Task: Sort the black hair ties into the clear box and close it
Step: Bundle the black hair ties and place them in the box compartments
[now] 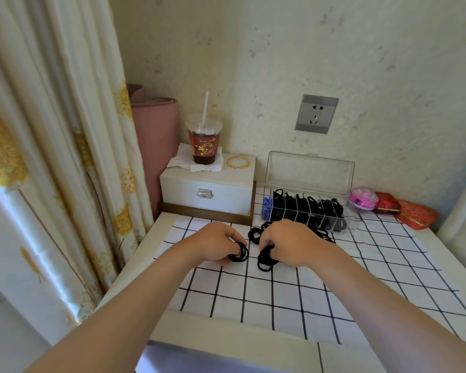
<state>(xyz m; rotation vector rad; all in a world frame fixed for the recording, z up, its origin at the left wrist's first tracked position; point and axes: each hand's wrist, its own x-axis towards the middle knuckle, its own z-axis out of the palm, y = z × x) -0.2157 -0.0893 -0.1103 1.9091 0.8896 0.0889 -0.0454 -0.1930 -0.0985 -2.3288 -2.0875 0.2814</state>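
Fingertips of the left hand (215,242) vanish under its bundle of black hair ties (240,254), and the right hand (291,242) buries its own the same way. Just beyond, the loose ties (254,234) slip partly behind the right hand. No counting either bundle, nor the dark mass in the clear box (311,172). Both forearms run off the bottom edge.

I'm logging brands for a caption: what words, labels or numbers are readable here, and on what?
Drink cup: pale print on its red-brown sleeve, too blurred to read.
Red boxes: gold pattern, no legible text.
Wall socket, clear box: no text visible.
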